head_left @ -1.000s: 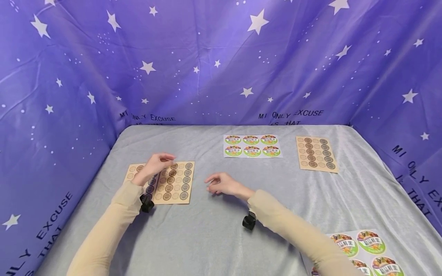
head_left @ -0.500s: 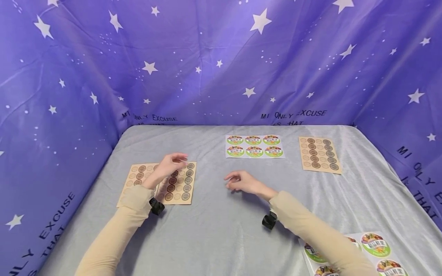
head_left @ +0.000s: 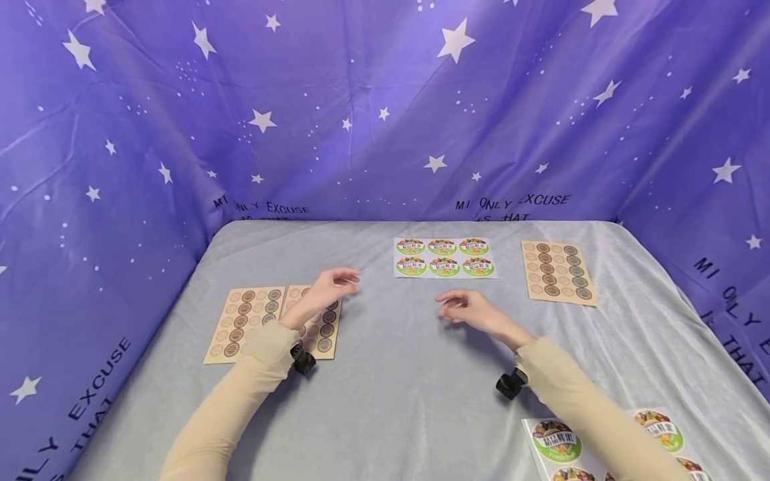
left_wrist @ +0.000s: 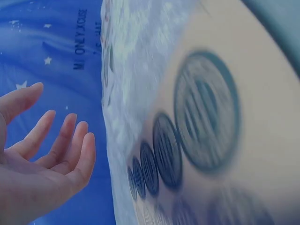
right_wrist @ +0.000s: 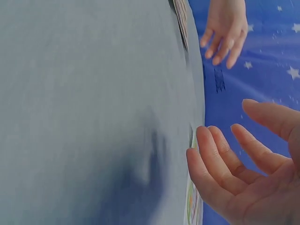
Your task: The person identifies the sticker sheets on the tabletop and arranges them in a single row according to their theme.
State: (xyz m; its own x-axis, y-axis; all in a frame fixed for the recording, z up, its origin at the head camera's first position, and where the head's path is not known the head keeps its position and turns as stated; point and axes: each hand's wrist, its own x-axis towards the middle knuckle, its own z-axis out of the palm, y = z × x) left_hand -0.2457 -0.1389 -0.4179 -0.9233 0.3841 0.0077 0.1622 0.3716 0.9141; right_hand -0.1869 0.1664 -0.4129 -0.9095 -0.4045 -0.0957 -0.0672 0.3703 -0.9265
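Note:
My left hand [head_left: 325,292] hovers with relaxed fingers and holds nothing, its wrist over the right one of two tan sheets of round brown stickers. That right sheet [head_left: 327,341] is partly covered by the hand and sleeve; the left sheet [head_left: 225,317] lies beside it, edges close together. Over the middle of the table is my right hand [head_left: 472,310], also with loosely bent fingers and nothing in them. Beyond both hands lies a white sheet of colourful oval fruit stickers [head_left: 445,258]. In the right wrist view my left hand [right_wrist: 227,33] shows across from the right.
Another tan sticker sheet [head_left: 559,274] lies at the back right. At the front right, a white sheet with large fruit stickers [head_left: 556,441] is partly under the right sleeve in view. Grey cloth covers the table [head_left: 385,401]; a purple star-printed curtain [head_left: 361,100] surrounds it.
Both hands have moved to the right across the table, the left from over the tan sheets toward their right edge, the right away from them. The sheets stay in place.

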